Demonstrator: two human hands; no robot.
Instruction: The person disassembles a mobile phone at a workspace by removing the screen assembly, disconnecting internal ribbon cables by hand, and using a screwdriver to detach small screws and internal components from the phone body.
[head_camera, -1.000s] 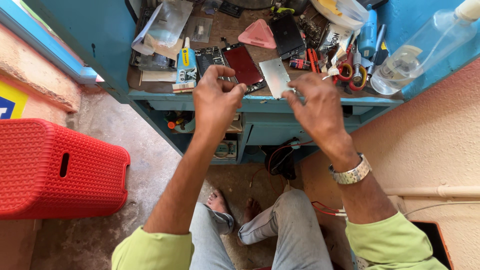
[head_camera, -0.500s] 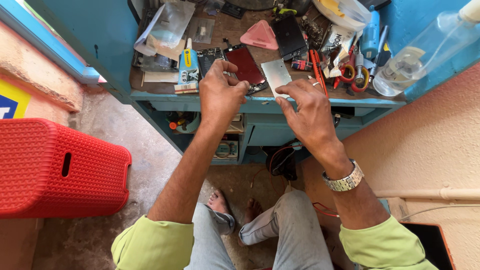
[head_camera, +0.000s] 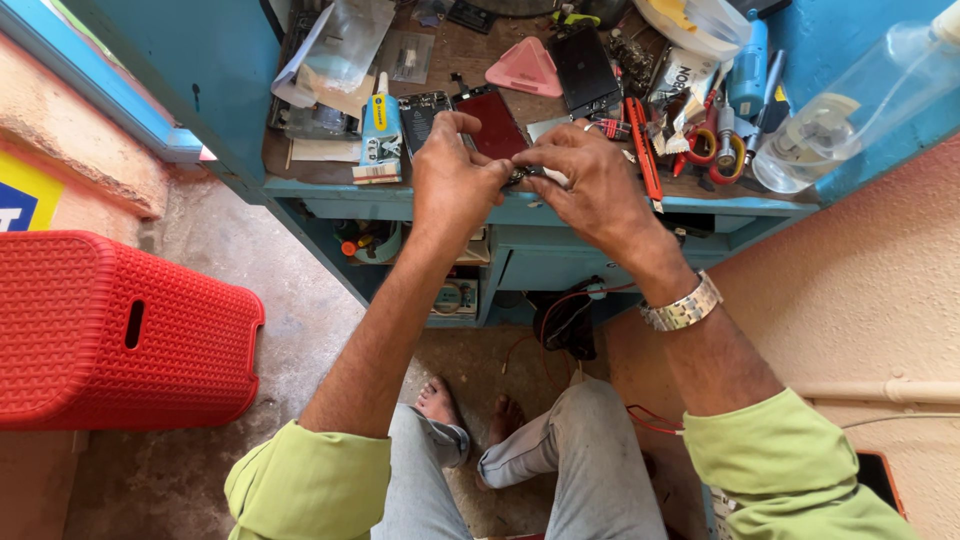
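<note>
Blue paint covers the workbench (head_camera: 300, 187) in front of me, its brown top crowded with phone parts and tools, while a peach plaster wall (head_camera: 880, 290) rises on my right and bare concrete floor lies below.

From the head camera, looking down: my left hand (head_camera: 452, 180) and my right hand (head_camera: 590, 180) meet at the front edge of the bench, fingertips touching. Between them they pinch a small dark part (head_camera: 522, 176); it is too small and too hidden by my fingers to say what it is. Both hands are clenched on it, left thumb and forefinger from one side, right fingers curled over from the other. A metal wristwatch (head_camera: 683, 305) sits on my right wrist, and both green sleeves are pushed back.

Just behind my hands a phone with a dark red screen (head_camera: 495, 122) lies flat on the bench, partly covered by my fingers. To its left lies an opened phone frame (head_camera: 423, 112), and beside that a yellow and blue glue tube (head_camera: 379, 125). A pink triangular pick (head_camera: 524, 70) and a black phone (head_camera: 583, 68) lie farther back. Red-handled scissors (head_camera: 712, 150) and a red cutter (head_camera: 644, 150) lie near my right hand. A clear plastic bottle (head_camera: 850, 110) leans at the right end.

On the floor to my left stands a red plastic stool (head_camera: 120, 330). My grey trousers and bare feet show beneath the bench.
</note>
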